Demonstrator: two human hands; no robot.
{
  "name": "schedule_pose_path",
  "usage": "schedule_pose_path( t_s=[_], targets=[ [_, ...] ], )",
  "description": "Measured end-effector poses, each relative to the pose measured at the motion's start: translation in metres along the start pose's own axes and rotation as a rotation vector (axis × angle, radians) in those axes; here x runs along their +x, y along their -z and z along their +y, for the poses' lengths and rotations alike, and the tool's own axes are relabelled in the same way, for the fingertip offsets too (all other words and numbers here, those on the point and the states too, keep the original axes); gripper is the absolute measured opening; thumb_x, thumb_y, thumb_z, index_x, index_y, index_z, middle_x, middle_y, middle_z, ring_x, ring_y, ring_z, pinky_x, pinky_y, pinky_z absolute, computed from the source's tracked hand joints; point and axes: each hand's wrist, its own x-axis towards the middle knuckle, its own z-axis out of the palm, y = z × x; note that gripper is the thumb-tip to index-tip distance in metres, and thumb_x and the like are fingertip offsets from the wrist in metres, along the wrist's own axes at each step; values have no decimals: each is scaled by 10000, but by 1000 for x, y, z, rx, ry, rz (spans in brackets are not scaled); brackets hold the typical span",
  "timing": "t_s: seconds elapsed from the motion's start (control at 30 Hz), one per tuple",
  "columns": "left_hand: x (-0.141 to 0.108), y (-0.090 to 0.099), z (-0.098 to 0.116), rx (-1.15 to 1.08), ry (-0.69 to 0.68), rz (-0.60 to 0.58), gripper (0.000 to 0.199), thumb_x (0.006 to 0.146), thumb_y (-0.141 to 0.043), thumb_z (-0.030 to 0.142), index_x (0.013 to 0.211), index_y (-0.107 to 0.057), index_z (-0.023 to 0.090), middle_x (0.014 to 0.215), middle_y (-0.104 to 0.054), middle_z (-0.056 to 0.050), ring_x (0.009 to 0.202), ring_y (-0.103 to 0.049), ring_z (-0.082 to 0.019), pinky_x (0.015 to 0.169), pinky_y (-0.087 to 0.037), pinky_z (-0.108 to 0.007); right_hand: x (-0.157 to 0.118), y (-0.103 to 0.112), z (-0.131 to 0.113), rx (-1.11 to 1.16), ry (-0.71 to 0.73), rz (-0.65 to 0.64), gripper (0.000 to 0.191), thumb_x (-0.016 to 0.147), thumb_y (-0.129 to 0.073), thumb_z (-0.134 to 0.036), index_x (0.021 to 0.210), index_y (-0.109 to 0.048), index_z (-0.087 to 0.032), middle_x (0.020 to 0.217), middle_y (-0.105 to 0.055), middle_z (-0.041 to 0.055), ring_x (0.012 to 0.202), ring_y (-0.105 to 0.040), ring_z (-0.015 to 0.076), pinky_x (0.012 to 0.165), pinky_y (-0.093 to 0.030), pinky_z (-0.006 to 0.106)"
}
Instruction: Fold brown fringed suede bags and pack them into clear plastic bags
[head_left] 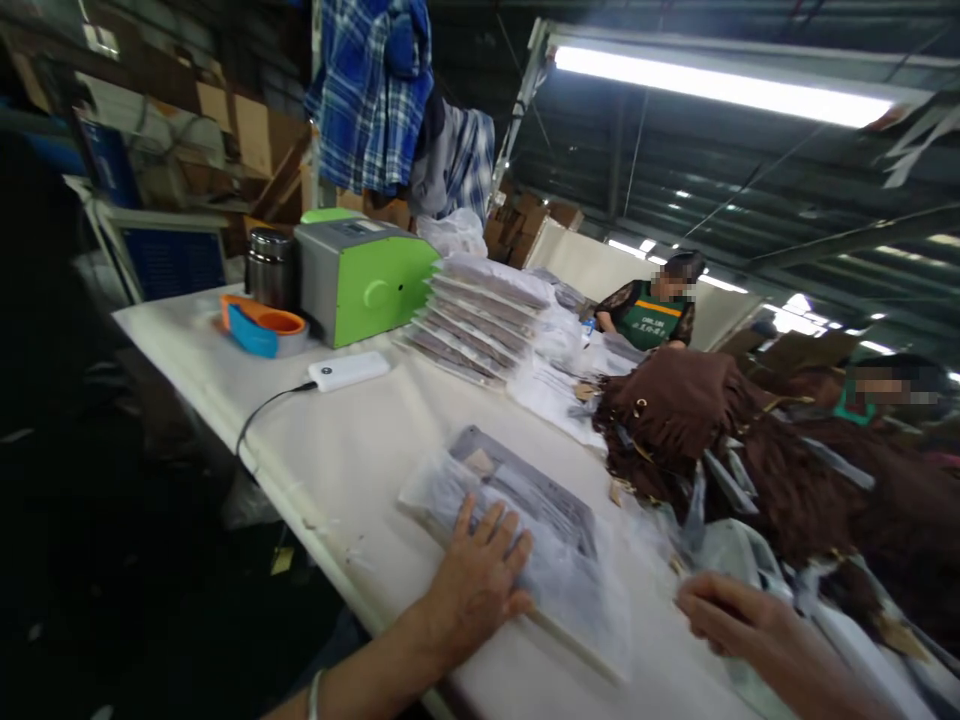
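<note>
My left hand [480,575] lies with its fingers spread on a clear plastic bag [577,590] that has a flat grey item [525,480] inside. The bag rests on the pale tabletop [322,470] near its front edge. To the right, my right hand [731,615] is raised by some crumpled clear plastic [739,560], its fingers curled together. Whether anything is between those fingers is too blurred to make out. Beyond it, brown fringed bags [675,410] are heaped on the right of the table.
Stacked bagged items [480,320] stand at the back, beside a green and grey machine [375,280]. Left of these are a steel flask [270,268], tape rolls [266,325] and a white power bank [349,371] with a cable. A person [652,312] in a green apron is across the table.
</note>
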Motion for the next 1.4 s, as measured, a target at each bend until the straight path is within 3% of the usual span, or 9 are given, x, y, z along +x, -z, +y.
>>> schedule_pose_path(
  t_s=[0.2,0.3,0.47,0.63,0.8,0.93,1.03,1.2,1.4],
  targets=[
    [-2,-6,0,-8,11,9,619,913,-453,597,1393,-413,209,1368,-515,-106,1342,-355,-319,1149,-84,-585,59,-91,-182,-289,508,-482,220,796,-587,-386,749,-703,-204,657,-653,-27,592,-538,117,509,-358,203],
    [-2,-8,-1,0,7,25,636,916,-409,625,1390,-411,199,1378,-497,-104,1329,-359,-305,1152,-77,-570,94,-127,-221,-689,677,-552,212,785,-605,-393,811,-731,-225,695,-683,-39,631,-583,116,510,-356,191],
    [-3,-10,-2,18,-13,28,626,940,-337,614,1380,-414,175,1404,-461,-116,1344,-312,-321,1130,-20,-608,132,-170,-240,-986,729,-601,164,622,-745,-353,733,-741,-232,657,-693,-12,627,-623,165,539,-395,230],
    [-3,-18,-3,28,-24,35,665,911,-387,635,1384,-410,168,1401,-461,-127,1343,-304,-344,1113,-1,-642,147,-187,-242,-1101,876,-475,477,518,-838,-444,874,-723,-147,967,-709,148,993,-604,338,878,-424,421],
    [-2,-24,-3,18,-19,42,691,880,-419,669,1368,-434,180,1399,-478,-125,1328,-342,-357,1113,40,-649,154,-157,-227,-930,877,-221,784,592,-809,-565,1220,-603,-144,1263,-604,162,1200,-509,330,1031,-352,461],
    [-1,-26,-1,0,-8,79,688,887,-423,649,1392,-413,182,1415,-481,-124,1334,-353,-363,1111,-57,-650,110,-140,-187,-542,744,-73,645,954,-395,-539,1476,-312,-168,1535,-335,115,1414,-291,208,1138,-282,401],
    [-4,-23,-8,57,4,181,621,924,-464,510,1437,-361,176,1423,-495,-94,1349,-362,-300,1138,-145,-549,73,-153,-135,-385,651,-5,572,1008,-237,-463,1516,-203,-205,1581,-228,69,1458,-171,192,1188,-182,467],
    [-26,-13,-58,335,64,300,659,914,-477,521,1440,-383,135,1457,-467,-113,1357,-371,-280,1113,-244,-470,69,-187,-75,-495,617,46,603,980,-325,-516,1495,-276,-206,1563,-242,36,1451,-182,260,1188,-158,528],
    [-55,-10,-117,371,172,267,620,915,-439,595,1416,-451,230,1353,-583,-81,1215,-548,-228,1029,-385,-375,79,-191,-78,-531,607,79,647,959,-309,-587,1485,-288,-211,1553,-228,16,1440,-205,283,1180,-186,538]
  ],
)
